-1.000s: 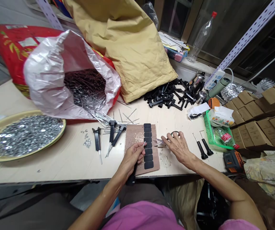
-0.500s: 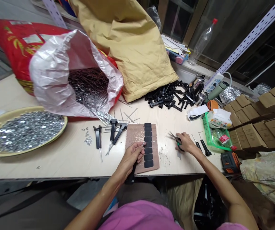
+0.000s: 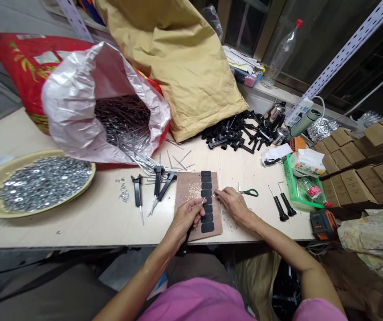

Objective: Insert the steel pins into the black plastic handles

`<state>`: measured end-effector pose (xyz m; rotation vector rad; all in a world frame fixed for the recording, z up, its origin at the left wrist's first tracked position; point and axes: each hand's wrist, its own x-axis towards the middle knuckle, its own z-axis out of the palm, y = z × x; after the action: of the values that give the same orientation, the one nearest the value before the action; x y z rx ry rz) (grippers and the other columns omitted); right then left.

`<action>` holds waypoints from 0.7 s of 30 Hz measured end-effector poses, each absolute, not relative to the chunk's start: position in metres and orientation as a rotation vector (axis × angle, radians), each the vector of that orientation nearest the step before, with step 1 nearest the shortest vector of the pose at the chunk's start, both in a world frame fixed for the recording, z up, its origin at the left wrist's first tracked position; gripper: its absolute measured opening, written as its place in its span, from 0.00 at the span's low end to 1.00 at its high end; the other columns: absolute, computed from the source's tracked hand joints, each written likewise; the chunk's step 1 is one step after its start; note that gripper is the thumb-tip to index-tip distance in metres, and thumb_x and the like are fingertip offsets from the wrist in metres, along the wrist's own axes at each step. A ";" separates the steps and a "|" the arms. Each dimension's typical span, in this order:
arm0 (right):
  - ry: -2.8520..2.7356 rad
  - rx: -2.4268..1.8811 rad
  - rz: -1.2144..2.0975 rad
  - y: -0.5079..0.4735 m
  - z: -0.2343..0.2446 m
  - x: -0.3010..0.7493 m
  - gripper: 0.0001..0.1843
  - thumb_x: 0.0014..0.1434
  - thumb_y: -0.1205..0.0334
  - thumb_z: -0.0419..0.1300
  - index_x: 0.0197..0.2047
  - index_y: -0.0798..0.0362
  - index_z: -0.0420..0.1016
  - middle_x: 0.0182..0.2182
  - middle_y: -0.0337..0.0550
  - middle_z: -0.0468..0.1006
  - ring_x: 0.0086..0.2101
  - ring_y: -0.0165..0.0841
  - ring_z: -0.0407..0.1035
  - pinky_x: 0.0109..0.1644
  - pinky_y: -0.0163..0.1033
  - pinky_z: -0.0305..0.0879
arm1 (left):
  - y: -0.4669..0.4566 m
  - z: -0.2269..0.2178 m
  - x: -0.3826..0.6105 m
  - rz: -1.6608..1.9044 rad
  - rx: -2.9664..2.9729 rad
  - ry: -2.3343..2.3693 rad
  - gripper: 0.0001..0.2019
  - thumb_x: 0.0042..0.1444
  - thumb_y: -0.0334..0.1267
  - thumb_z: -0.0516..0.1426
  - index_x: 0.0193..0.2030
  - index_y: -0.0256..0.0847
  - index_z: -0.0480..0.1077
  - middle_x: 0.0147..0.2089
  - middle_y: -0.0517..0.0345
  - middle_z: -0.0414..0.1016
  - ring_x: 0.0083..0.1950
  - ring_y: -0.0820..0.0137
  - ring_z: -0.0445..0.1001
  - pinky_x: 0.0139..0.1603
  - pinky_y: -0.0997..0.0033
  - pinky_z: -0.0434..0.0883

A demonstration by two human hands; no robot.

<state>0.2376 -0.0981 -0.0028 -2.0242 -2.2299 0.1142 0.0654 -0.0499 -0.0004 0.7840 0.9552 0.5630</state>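
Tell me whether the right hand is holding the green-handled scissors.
No, the green-handled scissors lie on the tabletop beyond the right hand, outside its grip.

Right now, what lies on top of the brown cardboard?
On the brown cardboard: a column of black patches, pale specks beside it, and a small ring near the right hand. Whatever lies beneath the left hand is hidden.

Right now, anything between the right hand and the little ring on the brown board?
Nothing visible. The right hand has its fingertips beside the little ring, near the right edge of the brown board; the scissors lie farther right, outside that gap.
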 end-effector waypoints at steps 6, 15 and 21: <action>-2.379 -2.021 0.008 -0.086 -0.006 0.229 0.09 0.64 0.69 0.52 0.39 0.52 0.73 0.33 0.42 0.71 0.36 0.33 0.64 0.37 0.35 0.60 | -0.050 0.001 0.062 0.563 0.772 0.934 0.19 0.36 0.47 0.64 0.32 0.36 0.69 0.17 0.67 0.65 0.14 0.82 0.51 0.14 0.80 0.46; -1.891 -1.792 0.526 -0.082 -0.001 0.223 0.06 0.55 0.71 0.53 0.28 0.53 0.66 0.26 0.37 0.69 0.27 0.28 0.64 0.32 0.33 0.61 | -0.050 0.008 0.058 0.602 0.743 0.909 0.20 0.36 0.47 0.65 0.32 0.35 0.70 0.17 0.66 0.66 0.14 0.83 0.51 0.15 0.79 0.46; -1.189 -1.562 0.849 -0.083 0.011 0.203 0.06 0.50 0.59 0.59 0.29 0.52 0.67 0.24 0.35 0.72 0.25 0.28 0.68 0.30 0.33 0.64 | -0.055 0.011 0.059 0.637 0.744 0.873 0.21 0.36 0.48 0.66 0.34 0.35 0.70 0.19 0.63 0.70 0.14 0.83 0.51 0.16 0.78 0.48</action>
<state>0.2030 -0.0834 0.0115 -1.5621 -1.1894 0.8485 0.0593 -0.0552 0.0111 0.7443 0.8725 0.6371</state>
